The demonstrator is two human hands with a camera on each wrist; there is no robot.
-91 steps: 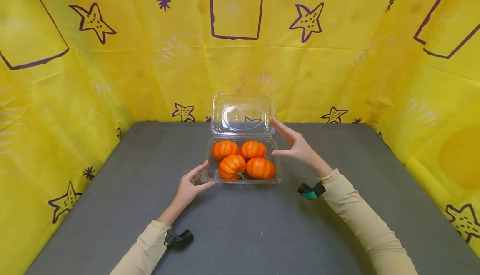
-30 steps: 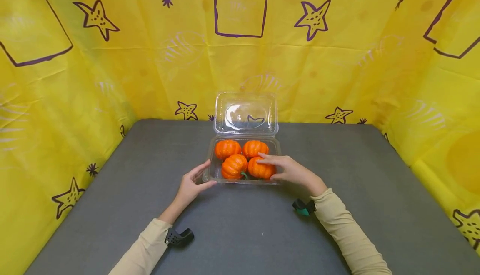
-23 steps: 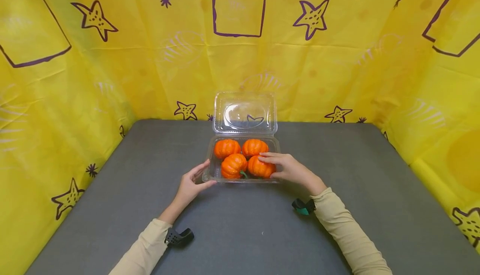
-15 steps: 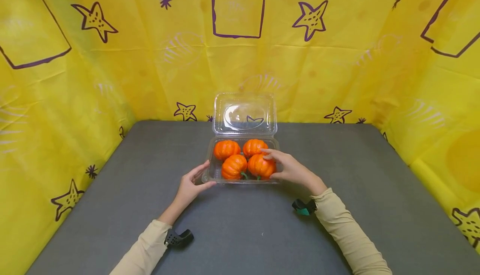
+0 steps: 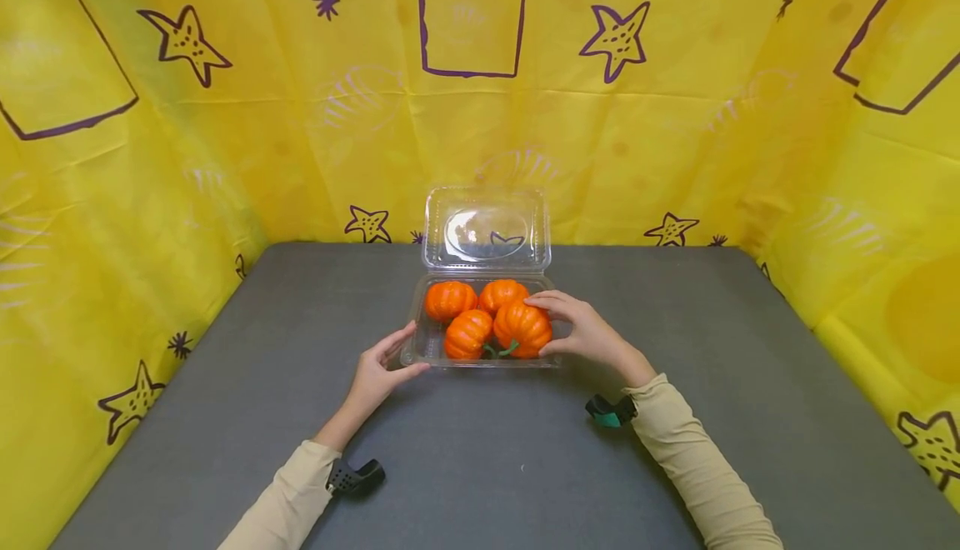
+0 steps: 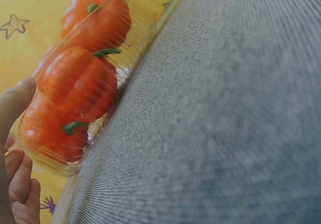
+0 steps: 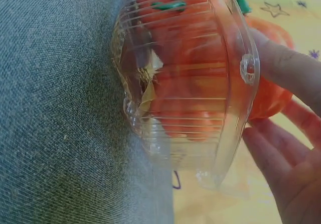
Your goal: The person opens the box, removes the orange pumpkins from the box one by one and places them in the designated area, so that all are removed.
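Orange pumpkin [image 5: 523, 332] gripped by the right hand [image 5: 591, 335], at the four o'clock side of the clear container [image 5: 450, 362].

It lies at the hand's nine o'clock, pinched with the fingertips near its one o'clock edge and the thumb near five; its green stem [image 5: 510, 349] points toward seven, and part of it shows above the rim. Inside, a second pumpkin [image 5: 451, 301] sits at ten o'clock, a third pumpkin [image 5: 501, 293] at one, a fourth pumpkin [image 5: 467, 335] at eight. The left hand [image 5: 375, 371] holds the container's eight o'clock corner between thumb and fingers.
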